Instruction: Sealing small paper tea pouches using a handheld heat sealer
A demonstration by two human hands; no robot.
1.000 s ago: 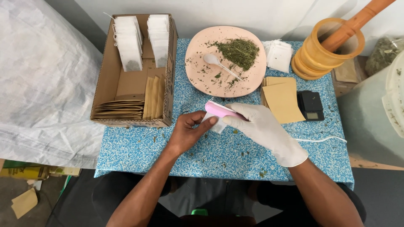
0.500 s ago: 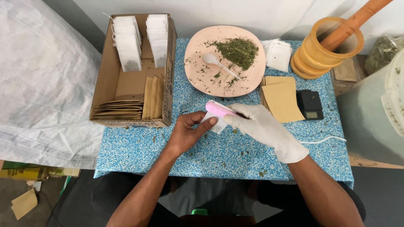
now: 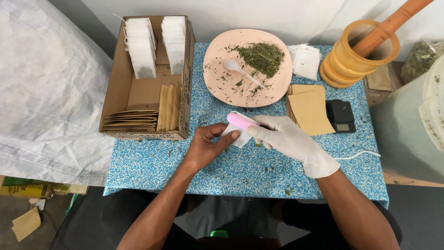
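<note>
Head view: two hands on a small white bag and a pink tool

Both forearms come up from the bottom edge and meet over the middle of the blue speckled table [image 3: 152, 166].

Left hand [image 3: 206, 146]: bare, palm down, wrist bent slightly inward. Fingers curled; thumb and forefinger pinch the near corner of a small white bag [image 3: 235, 137]. The other fingers are tucked under and rest on the table.

Right hand [image 3: 282, 136]: in a white glove, reaching in from the right, back of hand up. Fingers close together, wrapped around a pink handheld tool [image 3: 240, 120]. The tool sits across the top edge of the bag and touches it. Cannot tell how the tool's mouth stands on the bag.

The bag lies flat, just in front of the pink plate [image 3: 222, 88], between the two hands.

Around:
- Plate holds a heap of dried green herb [image 3: 261, 56] and a white spoon [image 3: 238, 70].
- Cardboard box [image 3: 118, 99] at left, with white bags standing at the back and brown envelopes stacked at the front.
- Loose stack of brown envelopes [image 3: 312, 111] just right of the gloved hand; a small black scale [image 3: 341, 116] beside it.
- Yellow mortar [image 3: 351, 62] with a wooden pestle [image 3: 393, 23] at far right; a pile of white bags [image 3: 306, 61] between it and the plate.
</note>
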